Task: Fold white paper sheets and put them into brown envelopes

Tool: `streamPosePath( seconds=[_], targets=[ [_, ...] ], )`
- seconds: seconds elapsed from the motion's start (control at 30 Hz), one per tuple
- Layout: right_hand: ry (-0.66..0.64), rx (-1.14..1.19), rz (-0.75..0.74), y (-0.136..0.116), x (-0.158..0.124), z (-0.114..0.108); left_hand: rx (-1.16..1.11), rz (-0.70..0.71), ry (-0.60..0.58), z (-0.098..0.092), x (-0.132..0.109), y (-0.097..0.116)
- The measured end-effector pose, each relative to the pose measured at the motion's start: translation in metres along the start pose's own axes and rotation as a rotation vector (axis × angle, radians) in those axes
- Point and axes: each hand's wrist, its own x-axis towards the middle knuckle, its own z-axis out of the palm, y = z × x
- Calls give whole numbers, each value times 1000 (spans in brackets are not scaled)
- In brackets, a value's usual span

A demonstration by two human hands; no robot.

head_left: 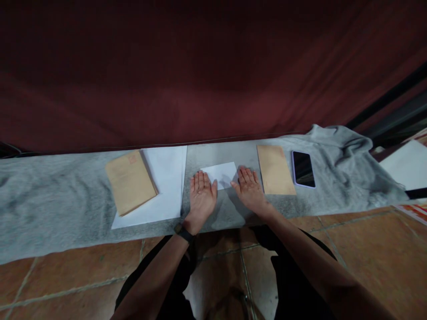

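A small folded white paper (221,174) lies on a grey cloth-covered table (50,204). My left hand (201,195) lies flat and open on the cloth at the paper's left edge, fingers stretched forward. My right hand (249,188) also lies flat and open, at the paper's right edge, fingertips touching it. A dark band sits on my left wrist. Neither hand holds anything.
Left of my hands, a stack of brown envelopes (130,181) rests on large white sheets (167,178). To the right lie one brown envelope (275,169) and a dark phone (303,169). The cloth bunches at the far right. A dark red curtain hangs behind; tiled floor lies below.
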Motion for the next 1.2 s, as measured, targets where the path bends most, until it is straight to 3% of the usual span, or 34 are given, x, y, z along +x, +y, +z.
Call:
streamPosePath(
  seconds=[0.2,0.33,0.57,0.87,1.2],
  targets=[
    [-92,122,-79,-19,24,-5,-171,231,-18,16,12,23],
    [-148,175,-86,-33,35,2,-190,264,-57,32,20,30],
    [-154,154,-41,-29,43,16,-75,183,-109,29,29,27],
    [-84,86,-17,-21,37,23,-11,92,-74,21,28,15],
    [-52,-15,93,-12,38,7,54,-16,-48,13,25,-2]
  ],
)
